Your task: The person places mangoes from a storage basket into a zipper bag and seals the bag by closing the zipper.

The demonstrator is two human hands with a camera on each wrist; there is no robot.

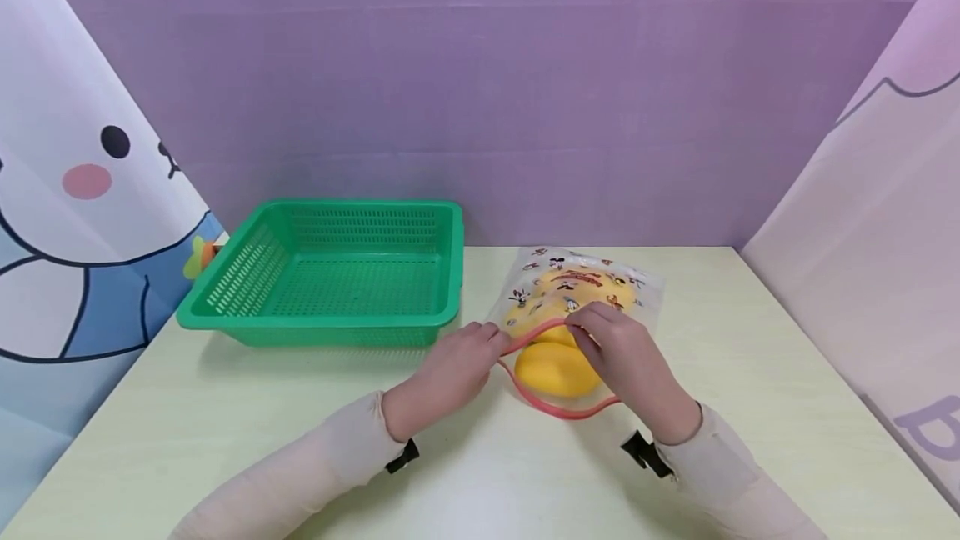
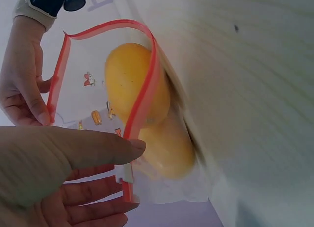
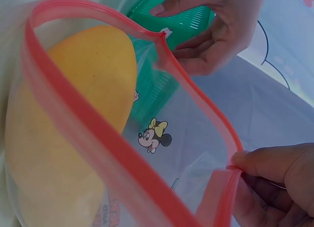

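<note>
A clear zip bag with cartoon prints lies on the table, its red zip edge spread into a wide loop. Several yellow mangoes are inside; one mango shows close to the mouth in the right wrist view. My left hand holds the left corner of the zip edge, thumb over the red strip beside a small white slider. With thumb and fingers, my right hand pinches the upper side of the strip. Printing and plastic partly hide the mangoes farther back.
A green plastic basket stands to the left of the bag, close to the purple back wall. Printed cartoon panels flank the pale table. Black straps hang at the wrists.
</note>
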